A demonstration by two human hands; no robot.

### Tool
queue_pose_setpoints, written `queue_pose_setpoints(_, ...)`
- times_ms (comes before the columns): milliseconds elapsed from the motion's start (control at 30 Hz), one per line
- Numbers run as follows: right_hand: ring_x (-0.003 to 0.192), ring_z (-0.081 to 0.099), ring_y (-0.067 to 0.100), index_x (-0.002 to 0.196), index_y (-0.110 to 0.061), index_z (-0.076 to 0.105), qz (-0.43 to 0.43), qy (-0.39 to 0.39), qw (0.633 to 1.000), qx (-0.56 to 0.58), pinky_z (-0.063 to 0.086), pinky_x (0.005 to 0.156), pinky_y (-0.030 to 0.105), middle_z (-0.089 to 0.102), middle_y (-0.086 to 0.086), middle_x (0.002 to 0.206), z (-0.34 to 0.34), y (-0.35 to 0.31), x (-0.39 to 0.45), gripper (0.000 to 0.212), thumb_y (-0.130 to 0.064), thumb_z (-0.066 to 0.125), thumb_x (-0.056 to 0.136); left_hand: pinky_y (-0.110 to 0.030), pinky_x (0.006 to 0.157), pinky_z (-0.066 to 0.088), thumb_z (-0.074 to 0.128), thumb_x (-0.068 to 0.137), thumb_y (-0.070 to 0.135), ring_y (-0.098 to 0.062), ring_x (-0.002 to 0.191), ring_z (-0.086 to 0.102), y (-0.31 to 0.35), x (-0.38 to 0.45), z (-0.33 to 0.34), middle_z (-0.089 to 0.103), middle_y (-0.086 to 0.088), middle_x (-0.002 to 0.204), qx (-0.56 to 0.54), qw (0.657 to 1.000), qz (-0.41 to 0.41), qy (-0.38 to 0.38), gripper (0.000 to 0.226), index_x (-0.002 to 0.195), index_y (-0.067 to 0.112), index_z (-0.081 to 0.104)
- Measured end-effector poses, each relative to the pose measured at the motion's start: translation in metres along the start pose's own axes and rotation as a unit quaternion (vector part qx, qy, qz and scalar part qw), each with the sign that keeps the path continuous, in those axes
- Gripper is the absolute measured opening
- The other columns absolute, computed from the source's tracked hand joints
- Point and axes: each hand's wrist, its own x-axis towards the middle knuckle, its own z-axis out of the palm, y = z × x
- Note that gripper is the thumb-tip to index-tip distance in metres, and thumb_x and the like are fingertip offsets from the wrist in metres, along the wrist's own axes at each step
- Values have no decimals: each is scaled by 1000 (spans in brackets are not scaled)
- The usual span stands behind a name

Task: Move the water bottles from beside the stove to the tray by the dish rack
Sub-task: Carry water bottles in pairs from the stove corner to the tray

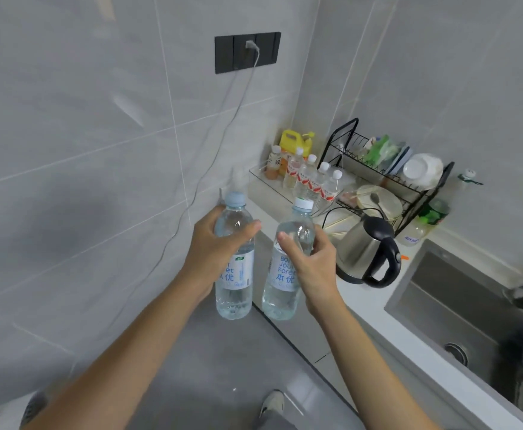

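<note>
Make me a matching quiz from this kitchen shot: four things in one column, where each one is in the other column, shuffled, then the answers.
Things
1. blue-capped bottle
2. white-capped bottle
3. kettle
4. white bowl

Places
A. in the dish rack
B. in the grip of the left hand
C. on the counter beside the sink
D. in the grip of the right hand

Pairs: 1-B, 2-D, 3-C, 4-A

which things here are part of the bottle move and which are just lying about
Part of the job:
left hand gripping a water bottle
right hand gripping a second water bottle
clear tray beside the dish rack

Just lying about:
kettle
yellow jug
sink
green bottle
</note>
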Motion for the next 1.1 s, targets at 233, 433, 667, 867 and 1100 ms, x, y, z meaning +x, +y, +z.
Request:
queue_pose_setpoints(233, 98, 77, 29, 112, -10, 70, -17, 28, 999, 15, 63, 87, 40, 78, 12, 104, 0, 27, 126, 33, -17, 89, 86, -26, 75, 57, 84, 86, 25, -12, 84, 76, -16, 134, 42, 78, 1, 92, 38, 999, 6, -34, 21, 101, 16, 71)
queue_pose_setpoints(433, 101, 76, 19, 119, -17, 67, -56, 2, 998, -39, 62, 89, 36, 78, 1, 109, -18, 35, 243, 42, -20, 91, 84, -38, 83, 57, 82, 82, 41, -12, 91, 75, -18, 256, 90, 76, 8, 93, 128, 987, 52, -84, 21, 97, 33, 70)
queue_pose_setpoints(667, 100, 76, 16, 119, -17, 67, -61, 36, 993, -96, 62, 89, 43, 78, -3, 109, -42, 49, 341, 48, -32, 93, 82, -46, 94, 58, 81, 76, 58, -4, 100, 73, -34, 359, 139, 77, 17, 103, 220, 960, 92, -144, 44, 112, 37, 68)
queue_pose_setpoints(867, 94, 73, 9, 116, -15, 68, -28, 109, 982, -152, 61, 88, 40, 77, -7, 103, -58, 73, 394, 53, -41, 94, 78, -43, 91, 59, 79, 67, 76, -4, 98, 72, -67, 435, 170, 77, 16, 101, 256, 943, 95, -192, 62, 113, 35, 69)
queue_pose_setpoints(1100, 98, 75, 12, 119, -24, 65, 43, 180, 966, -181, 63, 90, 48, 76, -5, 108, -64, 110, 427, 67, -58, 93, 69, -40, 83, 57, 73, 69, 82, -11, 96, 69, -116, 516, 191, 71, 15, 98, 345, 887, 141, -274, 59, 108, 39, 62)
